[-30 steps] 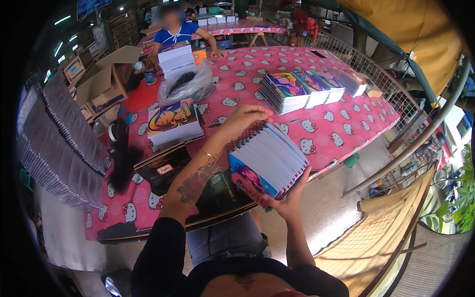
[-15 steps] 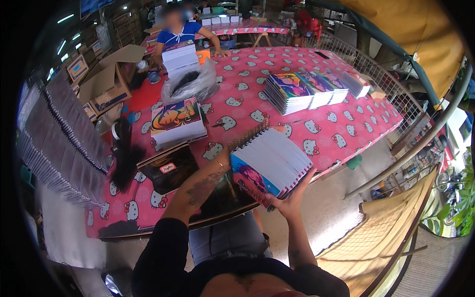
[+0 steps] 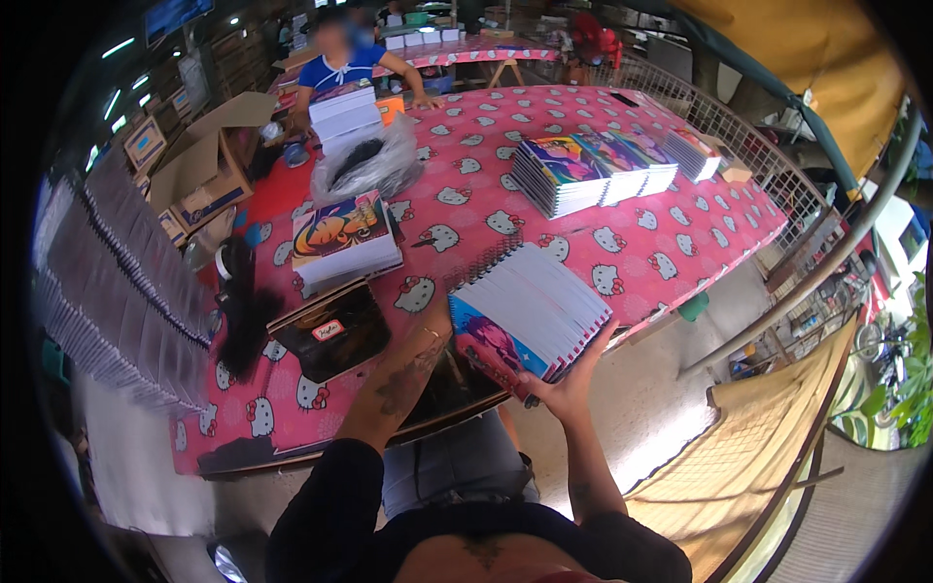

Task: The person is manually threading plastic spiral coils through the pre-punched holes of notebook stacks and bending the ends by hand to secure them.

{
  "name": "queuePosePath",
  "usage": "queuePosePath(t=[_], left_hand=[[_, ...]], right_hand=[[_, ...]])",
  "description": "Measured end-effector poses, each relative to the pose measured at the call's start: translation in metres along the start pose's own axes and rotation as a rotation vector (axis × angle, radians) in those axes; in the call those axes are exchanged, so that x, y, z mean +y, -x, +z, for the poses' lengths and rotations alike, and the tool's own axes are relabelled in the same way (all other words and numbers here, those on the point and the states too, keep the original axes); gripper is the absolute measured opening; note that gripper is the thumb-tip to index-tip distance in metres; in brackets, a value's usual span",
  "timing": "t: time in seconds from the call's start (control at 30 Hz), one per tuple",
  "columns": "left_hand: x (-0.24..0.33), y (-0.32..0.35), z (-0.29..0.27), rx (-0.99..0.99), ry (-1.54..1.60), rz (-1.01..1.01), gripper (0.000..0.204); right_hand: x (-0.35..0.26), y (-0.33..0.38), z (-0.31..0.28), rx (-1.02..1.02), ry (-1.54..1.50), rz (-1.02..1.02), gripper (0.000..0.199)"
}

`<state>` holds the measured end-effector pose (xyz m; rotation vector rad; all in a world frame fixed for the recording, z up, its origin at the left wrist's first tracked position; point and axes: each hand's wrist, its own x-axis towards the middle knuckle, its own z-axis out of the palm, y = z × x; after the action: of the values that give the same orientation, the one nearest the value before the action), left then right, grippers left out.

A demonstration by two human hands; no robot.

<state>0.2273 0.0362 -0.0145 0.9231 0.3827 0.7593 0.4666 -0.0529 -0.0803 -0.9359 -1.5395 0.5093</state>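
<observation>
A stack of spiral notebooks (image 3: 539, 296) is held between my two hands at the table's near edge. Its white page edges face up, and a colourful cover in blue and pink shows on the near side. At the stack's left end, my left hand (image 3: 442, 319) grips it, with most of the fingers hidden behind the notebooks. My right hand (image 3: 567, 391) clasps the near right corner, thumb over the cover. Left of the stack lies a dark, shiny pouch (image 3: 330, 335) with a small label. Beyond that sits another notebook stack (image 3: 348, 243) with an orange cover.
The pink patterned tablecloth (image 3: 466, 194) carries several notebook stacks (image 3: 564, 175) on the right. A clear plastic bag (image 3: 369, 170) lies further left. Tall piles of notebooks (image 3: 126, 301) and a cardboard box (image 3: 209, 160) flank the left side. Across the table is a person in blue (image 3: 340, 73).
The notebook stack has tilted slightly between my hands and shifted a little left in the view. Both hands keep their hold. The whole scene has shifted slightly with the camera.
</observation>
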Motion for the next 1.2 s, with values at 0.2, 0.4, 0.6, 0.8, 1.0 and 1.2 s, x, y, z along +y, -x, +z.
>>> queuePosePath(t=[0.2, 0.4, 0.6, 0.8, 1.0, 1.2], left_hand=[[0.027, -0.042, -0.021, 0.220, -0.302, 0.294, 0.067], [0.059, -0.010, 0.126, 0.085, -1.780, 0.628, 0.070], [0.016, -0.024, 0.108, -0.119, -2.084, 0.338, 0.059], [0.016, -0.032, 0.106, -0.125, -1.955, 0.262, 0.055], [0.026, -0.041, 0.132, 0.229, -2.173, 0.678, 0.056], [0.022, -0.049, 0.125, 0.223, -2.067, 0.804, 0.056]], right_hand=[[0.001, -0.001, -0.004, -0.016, -0.060, 0.050, 0.155], [-0.003, -0.001, -0.006, -0.037, -0.034, 0.077, 0.159], [-0.003, 0.007, -0.006, -0.051, 0.053, 0.079, 0.161], [-0.007, 0.007, -0.003, -0.024, 0.127, 0.058, 0.160], [-0.003, 0.008, -0.001, -0.009, 0.083, 0.070, 0.155], [-0.002, 0.008, -0.001, -0.005, 0.082, 0.047, 0.154]])
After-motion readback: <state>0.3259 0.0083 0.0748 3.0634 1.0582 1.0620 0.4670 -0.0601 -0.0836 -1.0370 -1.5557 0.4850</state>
